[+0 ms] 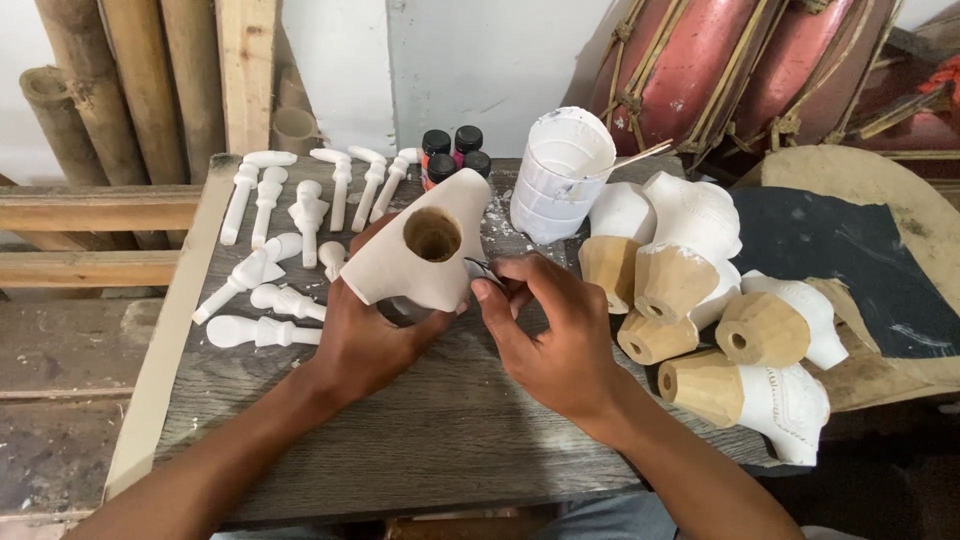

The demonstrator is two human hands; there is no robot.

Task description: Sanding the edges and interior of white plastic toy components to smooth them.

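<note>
Leaning against the wall at the far left are bamboo poles [120,90], with a wooden bench [90,225] below them. On the left part of the grey plank tabletop [440,420] lies a scatter of small white-painted wooden pegs [285,235], some in a row near the back edge, others loose and slanted nearer the front. The left hand [365,335] is closed around the underside of a white carved piece with a round hole [425,250], holding it tilted above the middle of the tabletop so that the hole faces up towards the camera. Just behind that piece stand small paint bottles with black caps [455,152]. The right hand [545,330] is closed on a small metal tool [487,272], pinched between thumb and fingers, whose tip touches the lower right edge of the white carved piece. The two hands are close together, almost meeting at that edge. Behind the right hand stands a paint-smeared white plastic cup [560,175] with a thin stick resting in it. To the right lies a heap of similar carved pieces [730,310], white on top with bare wooden bases. Beyond them is a dark sheet [850,260], and red drums [740,60] lean against the back wall.
</note>
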